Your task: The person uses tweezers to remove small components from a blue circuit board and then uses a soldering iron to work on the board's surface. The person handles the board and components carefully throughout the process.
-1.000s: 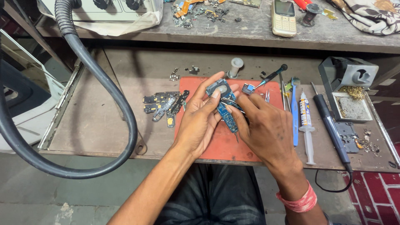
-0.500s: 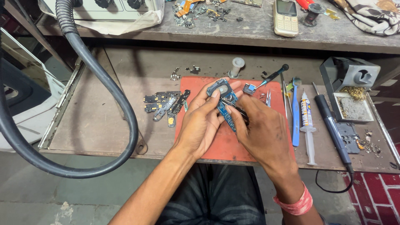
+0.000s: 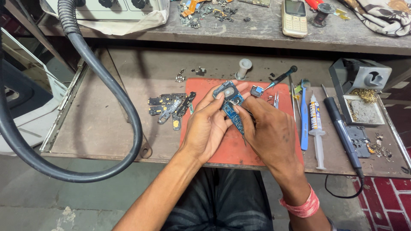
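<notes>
Illumination is even and moderately bright from above, with soft shadows under the shelf (image 3: pixel 239 40). The picture is sharp at centre. The hose (image 3: pixel 107 81) bows near the left edge.

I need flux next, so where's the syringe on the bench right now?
In the head view, the syringe lies on the bench's right side, right of the right hand, between the blue toothbrush and the dark soldering iron.

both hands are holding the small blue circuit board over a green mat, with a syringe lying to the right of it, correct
Not quite: the mat is orange-red, not green, as the head view shows. Both the left hand and right hand do hold the blue circuit board over it, and the syringe lies to its right.
</notes>
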